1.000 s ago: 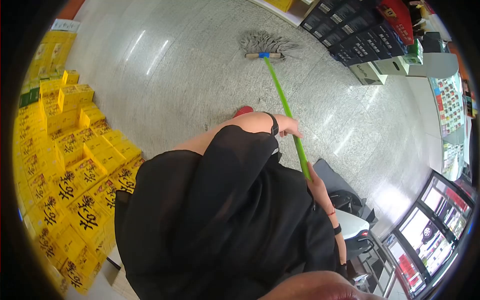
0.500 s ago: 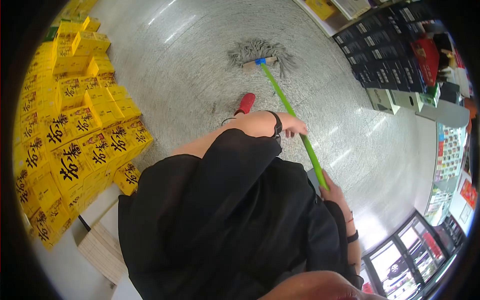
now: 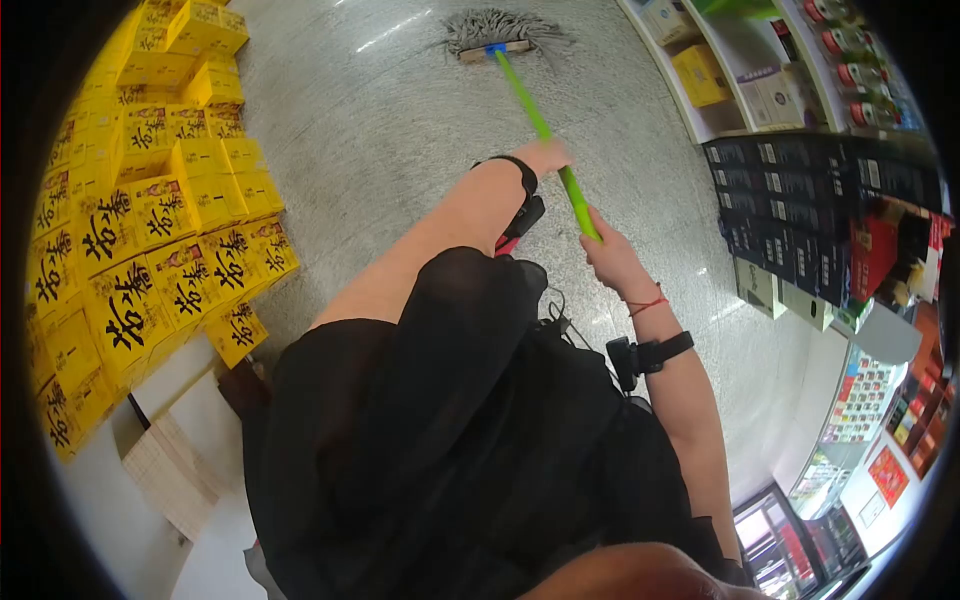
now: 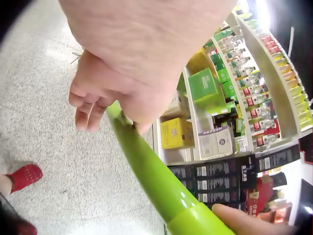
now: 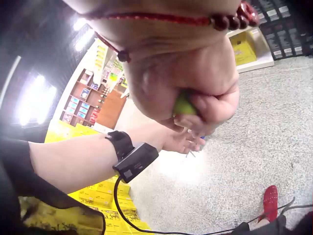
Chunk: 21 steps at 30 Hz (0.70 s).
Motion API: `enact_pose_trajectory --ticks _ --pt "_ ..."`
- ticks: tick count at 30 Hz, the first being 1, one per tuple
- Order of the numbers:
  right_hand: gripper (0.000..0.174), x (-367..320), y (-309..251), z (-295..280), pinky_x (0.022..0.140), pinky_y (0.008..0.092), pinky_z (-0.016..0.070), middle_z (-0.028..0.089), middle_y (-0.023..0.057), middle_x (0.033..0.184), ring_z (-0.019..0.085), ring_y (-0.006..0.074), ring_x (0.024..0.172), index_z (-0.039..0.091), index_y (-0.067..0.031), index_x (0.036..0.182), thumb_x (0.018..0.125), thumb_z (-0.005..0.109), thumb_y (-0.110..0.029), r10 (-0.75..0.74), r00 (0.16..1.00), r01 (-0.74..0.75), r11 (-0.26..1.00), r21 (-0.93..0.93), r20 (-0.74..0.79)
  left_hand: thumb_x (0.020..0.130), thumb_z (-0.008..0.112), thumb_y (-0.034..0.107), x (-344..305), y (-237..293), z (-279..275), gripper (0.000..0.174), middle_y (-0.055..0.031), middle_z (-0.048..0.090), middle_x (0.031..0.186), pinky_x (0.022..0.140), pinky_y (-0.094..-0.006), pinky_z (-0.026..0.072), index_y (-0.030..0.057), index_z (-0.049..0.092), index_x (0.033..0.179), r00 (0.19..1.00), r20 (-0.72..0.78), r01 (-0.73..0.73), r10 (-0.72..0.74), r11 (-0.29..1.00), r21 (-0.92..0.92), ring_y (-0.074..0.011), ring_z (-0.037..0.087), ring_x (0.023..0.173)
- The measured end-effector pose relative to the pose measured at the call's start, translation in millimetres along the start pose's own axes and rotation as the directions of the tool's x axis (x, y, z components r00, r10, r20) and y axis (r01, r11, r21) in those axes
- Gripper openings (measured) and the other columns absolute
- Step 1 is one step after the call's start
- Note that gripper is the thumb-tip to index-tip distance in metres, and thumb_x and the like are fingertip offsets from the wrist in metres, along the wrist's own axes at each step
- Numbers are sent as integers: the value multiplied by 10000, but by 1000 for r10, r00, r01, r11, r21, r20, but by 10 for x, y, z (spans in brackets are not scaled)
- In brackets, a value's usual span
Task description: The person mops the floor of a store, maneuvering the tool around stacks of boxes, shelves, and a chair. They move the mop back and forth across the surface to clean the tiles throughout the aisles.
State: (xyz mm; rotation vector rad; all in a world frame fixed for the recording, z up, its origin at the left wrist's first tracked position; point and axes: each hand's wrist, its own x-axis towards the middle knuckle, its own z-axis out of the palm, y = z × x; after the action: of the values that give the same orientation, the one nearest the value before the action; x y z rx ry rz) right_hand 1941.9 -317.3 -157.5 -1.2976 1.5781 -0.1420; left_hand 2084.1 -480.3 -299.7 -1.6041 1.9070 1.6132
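A mop with grey strands (image 3: pixel 508 28), a blue clamp and a long green handle (image 3: pixel 523 95) reaches forward from me across the floor. My left hand (image 3: pixel 545 157) grips the handle partway down. In the left wrist view, the fingers (image 4: pixel 88 105) of that hand curl beside the green shaft, which passes under the thumb side. My right hand (image 3: pixel 610 255) holds the handle's upper end, nearer my body. From the right wrist, its fingers (image 5: pixel 215 107) wrap tightly around the green end, leaving only a little of it showing.
Stacked yellow boxes (image 3: pixel 130 310) line the left side. Along the right stand white shelves (image 3: pixel 690 110) with goods and a stack of dark boxes (image 3: pixel 765 210). A red shoe (image 5: pixel 270 200) is on the speckled floor (image 3: pixel 340 150). A cable (image 5: pixel 117 196) hangs from the left wrist camera.
Both hands have pushed forward, away from my body, with the handle. The mop head swung slightly, then slid farther ahead. The view has turned, bringing more of the right shelves in.
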Motion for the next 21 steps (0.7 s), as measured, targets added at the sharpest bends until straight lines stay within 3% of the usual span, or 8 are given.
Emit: enact_pose_trajectory --ticks 5,8,10,11,13,19,20,21 --pt "559 78 -5 -65 813 396 421 535 275 1034 525 399 955 287 -92 1324 817 475 -234 -53 997 57 997 -54 61 721 589 423 -98 -79 -130 489 -140 577 908 542 -351 473 43 561 1027 997 -67 45 -44 999 10 -237 581 795" --pt "563 -202 -9 -130 791 389 435 547 272 1013 538 397 936 281 -124 1331 816 484 -225 -4 993 18 992 -121 119 714 600 427 -128 -212 127 467 -128 580 906 516 -336 475 37 589 971 980 -181 -48 82 982 183 -218 582 779" --pt "567 -437 90 -171 782 384 442 553 270 1005 545 396 927 277 -143 1335 815 489 -217 12 987 10 991 -135 159 711 609 423 -414 -95 211 455 -125 579 897 481 -329 470 54 595 976 997 24 -80 78 994 78 -194 587 736" --pt "563 -543 231 -210 774 379 446 557 268 999 548 396 921 282 -155 1334 815 493 -208 11 984 16 988 -155 175 711 609 423 -462 -99 311 455 -125 579 897 481 -329 470 54 595 976 997 6 -73 73 995 69 -194 587 736" --pt "561 -797 427 -365 767 374 451 561 265 993 552 395 915 288 -167 1334 814 496 -198 12 980 27 981 -190 200 733 593 414 -468 -151 676 398 -108 582 844 453 -323 465 81 598 952 998 62 -13 28 972 -233 -180 587 651" --pt "560 -1601 822 -959 795 362 445 563 247 1023 556 366 948 323 -158 1321 800 530 -167 41 933 71 953 -295 357 795 508 430 -1057 308 1433 366 -62 582 811 422 -278 405 113 571 966 950 304 159 -71 947 -278 -151 573 574" --pt "574 -1687 1010 -1043 831 348 436 556 231 1059 551 331 986 320 -155 1324 794 542 -161 -32 921 159 941 -299 388 796 492 454 -1097 328 1612 397 -63 582 806 430 -270 385 114 554 990 938 344 162 -45 933 -320 -143 577 593" --pt "589 -1749 1240 -1120 866 333 427 550 215 1096 546 295 1024 318 -152 1327 788 554 -154 -105 903 245 923 -298 417 800 451 430 -1430 496 1593 401 -56 619 823 582 -361 457 94 573 982 941 338 143 -36 944 -298 -154 599 636"
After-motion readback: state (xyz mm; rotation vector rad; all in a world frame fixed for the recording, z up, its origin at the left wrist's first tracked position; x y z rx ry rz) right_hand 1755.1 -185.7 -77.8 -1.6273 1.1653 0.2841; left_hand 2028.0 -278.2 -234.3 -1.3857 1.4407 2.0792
